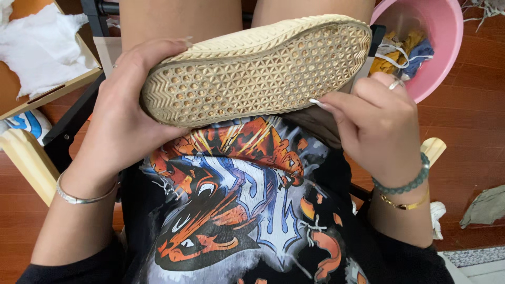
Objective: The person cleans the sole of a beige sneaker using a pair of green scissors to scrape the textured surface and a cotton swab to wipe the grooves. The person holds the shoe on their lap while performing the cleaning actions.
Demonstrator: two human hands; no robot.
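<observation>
Over a wooden floor (pixel 473 121), fingers (pixel 336 108) of both hands flank the shoe (pixel 258 71).

The shoe (pixel 258 71) lies sole up across the lap, heel to the left, toe to the right. The left hand (pixel 123 118) cups the heel end; the right hand (pixel 376 123) is at the toe end. Beyond the toe, a basin (pixel 439 50) stands on the floor (pixel 473 152) with rags (pixel 400 52) in it. A cloth (pixel 42 44) lies far left; another rag (pixel 486 206) lies on the floor at right.
</observation>
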